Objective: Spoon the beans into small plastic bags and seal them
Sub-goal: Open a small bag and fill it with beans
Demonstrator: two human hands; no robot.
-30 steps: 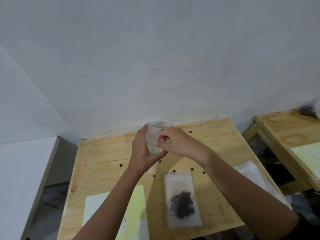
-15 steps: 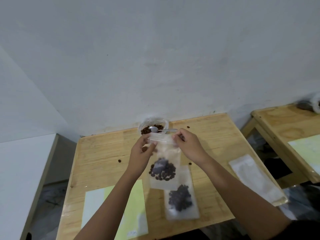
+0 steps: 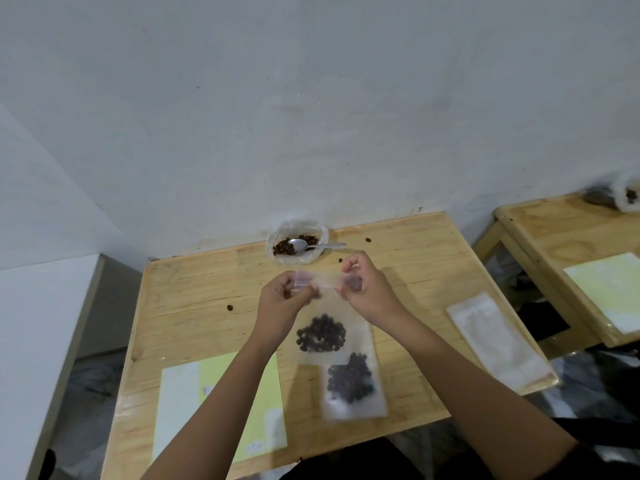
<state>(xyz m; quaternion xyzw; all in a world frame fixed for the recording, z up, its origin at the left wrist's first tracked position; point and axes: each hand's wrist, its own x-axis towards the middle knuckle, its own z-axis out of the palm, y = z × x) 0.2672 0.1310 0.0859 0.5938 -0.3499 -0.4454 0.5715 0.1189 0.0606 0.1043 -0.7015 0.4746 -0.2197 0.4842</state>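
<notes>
My left hand (image 3: 284, 303) and my right hand (image 3: 363, 289) pinch the two top corners of a small clear plastic bag (image 3: 323, 313), which hangs above the table with dark beans (image 3: 321, 333) gathered in its lower part. Under it on the wooden table (image 3: 194, 299) lies a second bag with beans (image 3: 351, 386). At the back edge stands a clear bowl of brown beans (image 3: 298, 245) with a metal spoon (image 3: 311, 244) resting in it.
A pile of empty bags (image 3: 498, 341) lies at the table's right. A yellow and white sheet (image 3: 214, 403) lies front left. Loose beans (image 3: 229, 308) dot the wood. A second table (image 3: 571, 258) stands to the right.
Both hands have come down from the bowl toward me with the filled bag, and they now stretch its top edge wider between them. The bowl and spoon have come into view.
</notes>
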